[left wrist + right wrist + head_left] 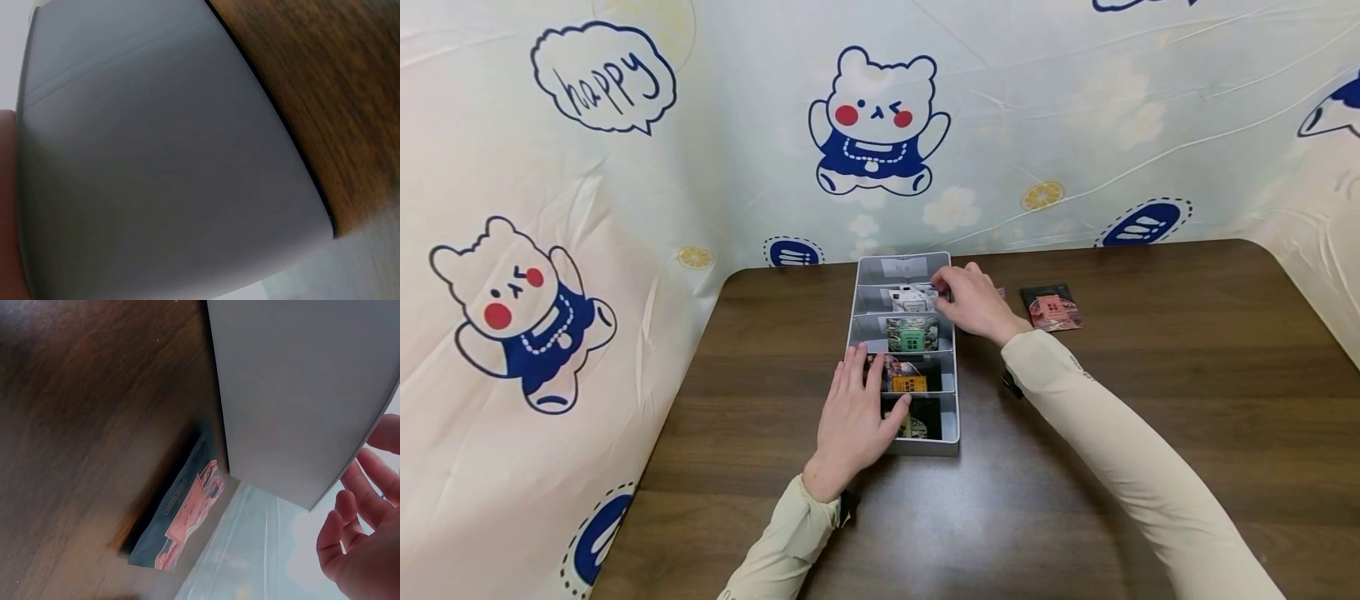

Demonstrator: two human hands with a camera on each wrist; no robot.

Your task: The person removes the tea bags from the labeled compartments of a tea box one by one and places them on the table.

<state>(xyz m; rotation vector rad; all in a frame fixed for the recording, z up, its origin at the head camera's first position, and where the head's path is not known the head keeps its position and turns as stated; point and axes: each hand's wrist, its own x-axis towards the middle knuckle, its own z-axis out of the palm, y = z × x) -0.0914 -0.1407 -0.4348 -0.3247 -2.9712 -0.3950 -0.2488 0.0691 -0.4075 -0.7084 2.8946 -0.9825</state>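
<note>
White, flat, rectangular sachet [912, 299], near frame centre in the grey plastic divided box [925, 448], is probably light, floppy and slippery; pinch its edge. Right grip [976, 302] bends at it, hold unclear; left grip [853, 418] lies spread.

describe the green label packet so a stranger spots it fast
On the brown table is a grey tray of five compartments in a row. The middle compartment holds the packet. Its mint-green label separates it from the white packet behind and orange-labelled packet in front.
</note>
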